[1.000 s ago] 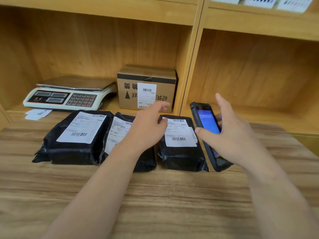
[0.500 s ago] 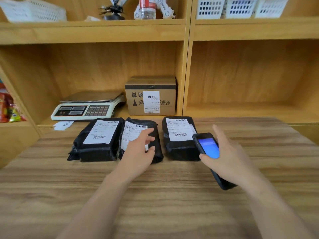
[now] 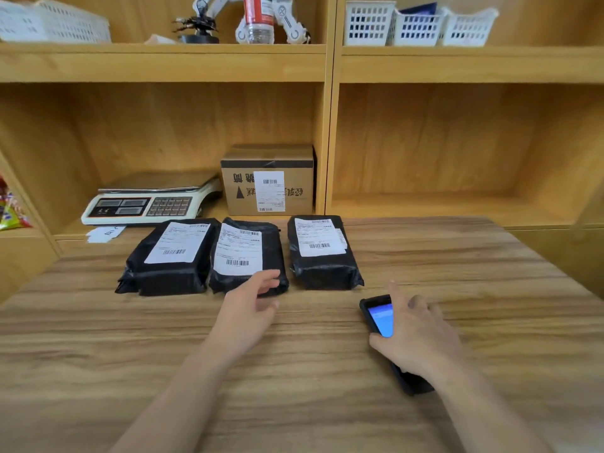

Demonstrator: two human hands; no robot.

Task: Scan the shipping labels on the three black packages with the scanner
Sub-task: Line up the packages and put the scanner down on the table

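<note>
Three black packages with white barcode labels lie side by side at the far part of the wooden table (image 3: 490, 289): the left package (image 3: 168, 277), the middle package (image 3: 240, 248) and the right package (image 3: 325, 271). My left hand (image 3: 250, 307) hovers with its fingers apart at the near edge of the middle package and holds nothing. Nearer to me and to the right of the packages, my right hand (image 3: 418, 338) grips the black scanner (image 3: 379, 317) low over the table. The scanner's blue screen is lit and faces up. My palm hides its lower half.
Behind the packages, a shelf holds a weighing scale (image 3: 150, 204) and a labelled cardboard box (image 3: 268, 183). A paper slip (image 3: 104, 233) lies by the scale. White baskets (image 3: 418, 26) stand on the upper shelf. Snack packets (image 3: 9, 210) sit at the far left.
Both hands have drawn back towards me. The scanner moved away from the right package and down towards the table. My left hand slid off the middle package's label to its near edge.
</note>
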